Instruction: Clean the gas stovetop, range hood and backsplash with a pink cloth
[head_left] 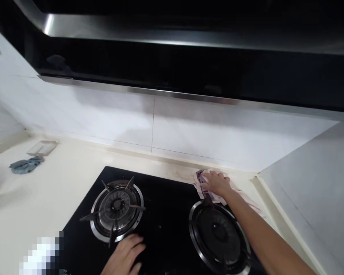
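Observation:
My right hand [217, 184] presses a pale pink cloth [199, 188] with purple patches down on the counter, behind the right burner [218, 231]. Part of that cloth trails to the right, beyond my forearm. In front of the left burner [117, 206], my left hand [126, 255] hovers over or rests on the black glass gas stove [163, 214]; which of the two I cannot tell. Its fingers are apart and slightly bent, with nothing in them. Brownish smears mark the counter just left of the pink cloth.
Low overhead juts a black range hood [166, 68] with a metal edge. A crumpled blue-grey cloth [26, 165] and a clear shallow tray [43, 148] lie on the cream counter [74, 160] at left. White tiled walls [126, 118] close off the back and right.

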Motion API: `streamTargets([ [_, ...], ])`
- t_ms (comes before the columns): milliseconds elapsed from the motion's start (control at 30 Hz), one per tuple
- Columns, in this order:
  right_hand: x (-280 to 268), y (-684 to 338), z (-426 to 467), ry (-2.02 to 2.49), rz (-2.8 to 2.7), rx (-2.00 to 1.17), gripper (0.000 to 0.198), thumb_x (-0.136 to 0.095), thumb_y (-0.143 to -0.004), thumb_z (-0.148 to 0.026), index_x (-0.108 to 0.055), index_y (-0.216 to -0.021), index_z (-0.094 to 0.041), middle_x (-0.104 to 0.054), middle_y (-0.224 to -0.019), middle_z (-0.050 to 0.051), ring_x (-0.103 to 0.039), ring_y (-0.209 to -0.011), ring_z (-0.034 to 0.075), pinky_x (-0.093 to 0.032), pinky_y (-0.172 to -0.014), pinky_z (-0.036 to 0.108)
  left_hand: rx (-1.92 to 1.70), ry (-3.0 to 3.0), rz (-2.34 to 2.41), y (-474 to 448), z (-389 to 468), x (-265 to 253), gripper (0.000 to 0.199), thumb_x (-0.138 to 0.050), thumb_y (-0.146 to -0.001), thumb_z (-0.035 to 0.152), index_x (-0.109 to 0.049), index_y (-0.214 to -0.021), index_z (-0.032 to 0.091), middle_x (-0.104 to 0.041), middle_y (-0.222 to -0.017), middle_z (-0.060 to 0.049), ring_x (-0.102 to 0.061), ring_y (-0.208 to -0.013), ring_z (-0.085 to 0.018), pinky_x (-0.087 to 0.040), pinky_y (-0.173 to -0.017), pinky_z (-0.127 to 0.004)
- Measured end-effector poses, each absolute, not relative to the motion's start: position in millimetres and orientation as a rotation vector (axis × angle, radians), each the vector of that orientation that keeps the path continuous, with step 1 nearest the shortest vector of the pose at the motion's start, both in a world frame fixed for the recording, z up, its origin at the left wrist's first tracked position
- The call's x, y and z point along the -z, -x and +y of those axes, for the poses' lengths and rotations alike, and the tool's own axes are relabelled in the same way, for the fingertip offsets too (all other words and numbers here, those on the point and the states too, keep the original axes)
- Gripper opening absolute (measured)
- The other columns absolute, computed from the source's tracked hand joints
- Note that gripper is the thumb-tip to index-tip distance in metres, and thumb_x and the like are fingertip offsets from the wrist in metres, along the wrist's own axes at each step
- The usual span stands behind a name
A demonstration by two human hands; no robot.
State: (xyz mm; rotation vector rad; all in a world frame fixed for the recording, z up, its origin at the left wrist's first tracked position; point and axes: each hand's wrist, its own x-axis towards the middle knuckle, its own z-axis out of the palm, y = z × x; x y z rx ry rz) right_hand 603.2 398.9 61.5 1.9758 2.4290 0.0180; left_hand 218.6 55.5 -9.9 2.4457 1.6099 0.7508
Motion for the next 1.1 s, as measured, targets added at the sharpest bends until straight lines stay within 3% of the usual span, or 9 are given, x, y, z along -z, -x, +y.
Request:
streamTargets([
  [133,-75.0,-587.5,400.9,-1.728,2.481,-0.325,0.042,-0.067,-0.080,-0.053,-0.071,-0.113,-0.027,-0.057,-0.123,0.015,-0.045,-0.117,0.037,-0.032,-0.096,0.057,-0.826,-2.432,1.531,-304.2,128.5,-31.0,0.048,-0.046,-0.096,0.018,-0.046,-0.143,0.024,-0.046,-0.152,-0.011,-0.039,-0.143,-0.025,-0.046,-0.113,-0.042],
  [300,-79.7,-576.5,402.2,-1.390,2.692,-0.405,0.023,-0.065,-0.084,-0.044,-0.076,-0.090,-0.026,-0.056,-0.128,0.014,-0.043,-0.118,0.036,-0.027,-0.100,0.055,-0.671,-2.472,1.707,-326.6,195.3,-8.1,0.049,-0.053,-0.093,0.025,-0.049,-0.140,0.016,-0.035,-0.159,-0.016,-0.026,-0.149,-0.033,-0.036,-0.117,-0.055],
  [400,-75.7,-578.8,404.3,-1.184,2.771,-0.363,0.025,-0.060,-0.088,-0.042,-0.075,-0.080,-0.024,-0.062,-0.118,0.013,-0.045,-0.115,0.033,-0.023,-0.102,0.053,-0.592,-2.430,1.838,-322.5,211.9,3.3,0.052,-0.050,-0.096,0.035,-0.046,-0.144,0.015,-0.031,-0.160,-0.017,-0.019,-0.151,-0.035,-0.029,-0.119,-0.056],
  [500,-71.6,-579.7,406.3,-1.109,2.758,-0.206,0.026,-0.054,-0.090,-0.037,-0.074,-0.082,-0.022,-0.067,-0.100,0.012,-0.052,-0.105,0.029,-0.028,-0.096,0.047,-0.514,-2.420,1.873,-321.8,214.3,0.6,0.055,-0.045,-0.098,0.040,-0.043,-0.147,0.016,-0.030,-0.161,-0.016,-0.019,-0.151,-0.034,-0.025,-0.120,-0.055],
  [633,-69.9,-576.4,417.3,-1.286,2.638,-0.075,0.019,-0.054,-0.086,-0.027,-0.073,-0.086,-0.024,-0.070,-0.100,0.009,-0.056,-0.108,0.026,-0.031,-0.095,0.041,-0.493,-2.424,1.884,-323.7,210.3,-5.8,0.055,-0.042,-0.099,0.044,-0.044,-0.147,0.018,-0.032,-0.161,-0.014,-0.022,-0.151,-0.032,-0.023,-0.121,-0.052],
  [800,-73.9,-598.4,444.9,-1.699,2.358,-0.139,0.027,-0.047,-0.084,-0.022,-0.073,-0.092,-0.021,-0.073,-0.098,0.015,-0.065,-0.093,0.031,-0.038,-0.083,0.048,-0.469,-2.413,1.890,-323.5,209.0,-9.7,0.055,-0.040,-0.099,0.045,-0.045,-0.146,0.017,-0.034,-0.160,-0.014,-0.024,-0.150,-0.032,-0.023,-0.120,-0.051],
  [933,-72.6,-621.5,450.8,-1.799,2.270,-0.197,0.024,-0.050,-0.081,-0.018,-0.072,-0.090,-0.021,-0.072,-0.094,0.015,-0.065,-0.095,0.032,-0.035,-0.088,0.054,-0.474,-2.403,1.881,-324.3,209.5,-10.7,0.055,-0.038,-0.100,0.045,-0.046,-0.146,0.016,-0.035,-0.159,-0.015,-0.025,-0.149,-0.033,-0.023,-0.119,-0.053],
  [1100,-58.4,-605.3,447.4,-1.719,2.722,-0.168,0.029,-0.041,-0.092,-0.029,-0.069,-0.089,-0.022,-0.067,-0.100,0.009,-0.059,-0.102,0.025,-0.039,-0.085,0.038,-0.503,-2.410,1.890,-326.2,210.1,-8.3,0.054,-0.040,-0.099,0.045,-0.046,-0.145,0.017,-0.037,-0.158,-0.014,-0.026,-0.149,-0.033,-0.023,-0.119,-0.052],
])
